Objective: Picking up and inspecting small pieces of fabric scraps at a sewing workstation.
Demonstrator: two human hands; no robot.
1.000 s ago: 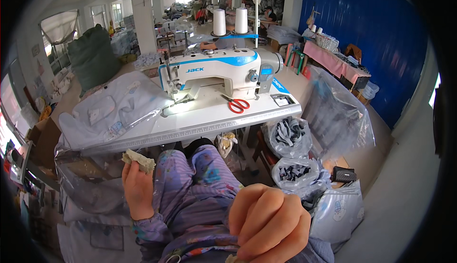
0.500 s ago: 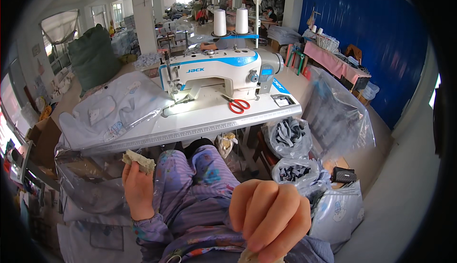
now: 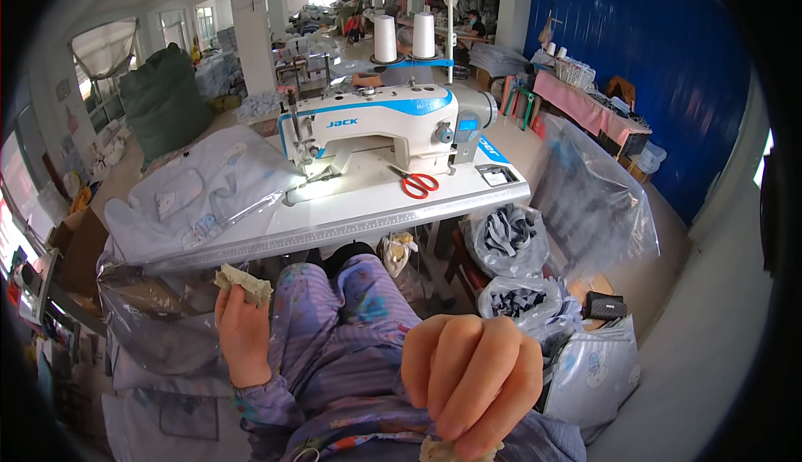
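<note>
My left hand (image 3: 243, 341) is closed around a torn, crumbly piece of pale bread (image 3: 245, 286), held up beside my left knee. Close to the camera, at the lower middle, my right hand (image 3: 474, 378) is curled, its fingertips pinching a smaller pale piece of bread (image 3: 451, 449). The frame's lower edge cuts off part of that piece. Beyond my lap stands a white and blue sewing machine (image 3: 372, 124) on its table (image 3: 351, 221). Red-handled scissors (image 3: 416, 183) lie on the tabletop, out of reach of both hands.
Grey printed fabric (image 3: 196, 190) drapes over the table's left side. At the right are clear bags of fabric strips (image 3: 510, 232), a dark small purse (image 3: 604, 307) and a clear plastic sheet (image 3: 593, 199). Two white thread cones (image 3: 423, 38) stand behind the machine. Another person sits farther back.
My right hand has shifted very slightly, and more of the bread in its fingertips shows. My left hand stays in place. Behind the thread cones, more of a person has come into view.
</note>
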